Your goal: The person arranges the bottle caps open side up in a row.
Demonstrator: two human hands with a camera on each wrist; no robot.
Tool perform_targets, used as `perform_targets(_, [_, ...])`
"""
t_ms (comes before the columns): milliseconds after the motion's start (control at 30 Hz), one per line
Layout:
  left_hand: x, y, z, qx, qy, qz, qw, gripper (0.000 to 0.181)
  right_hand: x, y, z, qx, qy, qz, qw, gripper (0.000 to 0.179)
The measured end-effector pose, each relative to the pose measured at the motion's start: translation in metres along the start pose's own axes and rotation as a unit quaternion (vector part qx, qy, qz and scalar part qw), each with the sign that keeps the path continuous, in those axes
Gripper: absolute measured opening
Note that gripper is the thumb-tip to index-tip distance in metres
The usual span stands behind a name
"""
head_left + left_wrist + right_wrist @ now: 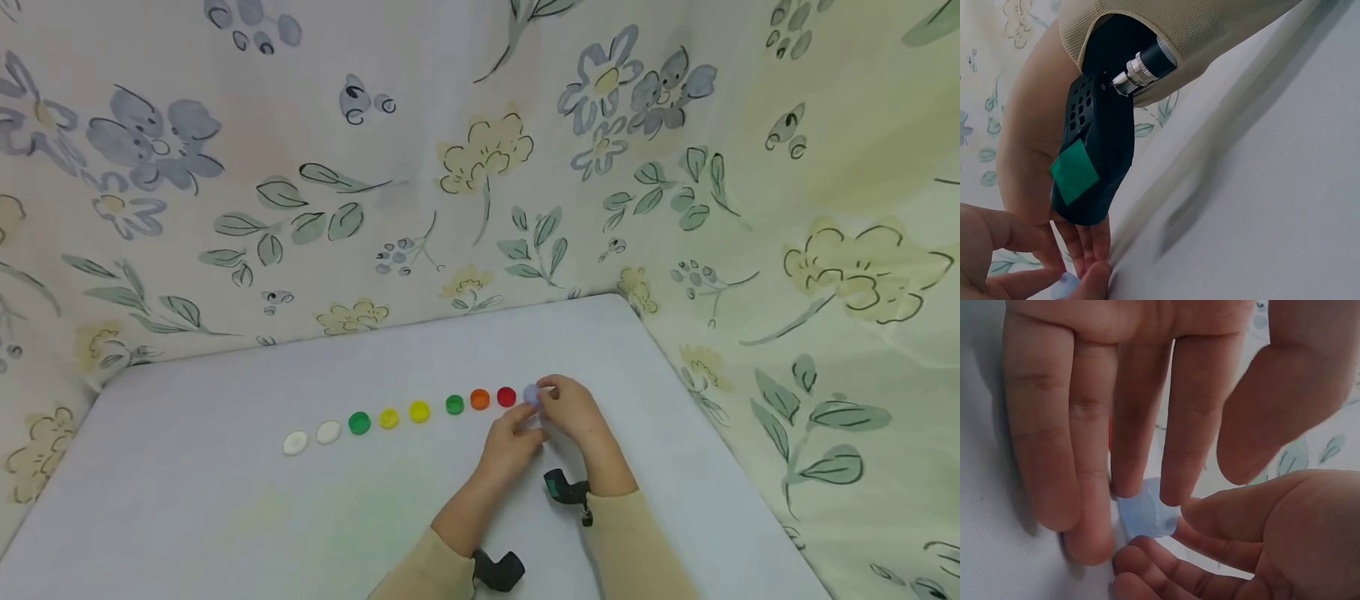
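Note:
A light blue bottle cap (532, 393) sits at the right end of a row of caps on the white table (247, 533), with both hands close around it. My left hand (508, 443) has its thumb and fingers bent about the cap (1065, 285), seen partly covered in the left wrist view. From the far side, my right hand (576, 410) reaches over; in the right wrist view its long fingers (1141, 419) lie nearly straight, two fingertips at the cap and the thumb apart. Beside the blue cap is a red cap (506, 397).
Leftward from the red cap lie an orange cap (480, 399), a green cap (454, 405), two yellow caps (419, 411), another green cap (359, 423) and two white caps (328, 432). Flowered cloth (420, 167) hangs behind and to the right of the table. Black cameras (498, 572) are on both wrists.

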State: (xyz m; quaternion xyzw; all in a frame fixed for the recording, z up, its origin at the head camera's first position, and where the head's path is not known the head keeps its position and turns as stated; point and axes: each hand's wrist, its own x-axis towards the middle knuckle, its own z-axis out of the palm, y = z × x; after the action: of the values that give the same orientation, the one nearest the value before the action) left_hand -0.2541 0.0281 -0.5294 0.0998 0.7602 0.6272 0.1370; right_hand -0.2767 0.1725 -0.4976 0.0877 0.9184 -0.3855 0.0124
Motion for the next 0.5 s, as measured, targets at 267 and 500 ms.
perform_targets(267, [0.000,-0.010,0.001,-0.024,-0.006,-0.013,0.9996,0.045,-0.001,0.001,0.009,0.001,-0.019,0.013,0.9997,0.040])
perform_targets(500, [-0.003,-0.009,0.011,0.036,-0.018,0.016,0.9990,0.038,-0.005,0.012,-0.004,-0.037,-0.021,0.010,0.9990,0.047])
